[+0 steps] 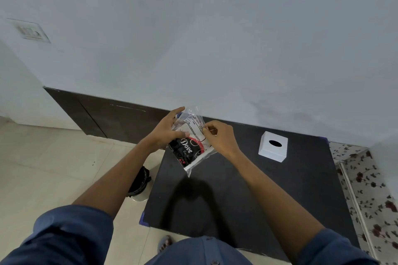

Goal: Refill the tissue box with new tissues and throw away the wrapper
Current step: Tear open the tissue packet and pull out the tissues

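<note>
A clear plastic tissue pack (190, 148) with a black, red and white printed label is held up above the black table (237, 196). My left hand (167, 130) grips its left side near the top. Pinching the wrapper's upper right edge is my right hand (219, 135). A white square tissue box (273, 146) with a dark oval slot stands on the table's far right part, apart from both hands.
A small bin with a black liner (139, 183) stands on the tiled floor just left of the table. The wall runs right behind the table. A floral-patterned surface (366, 183) borders the table's right side.
</note>
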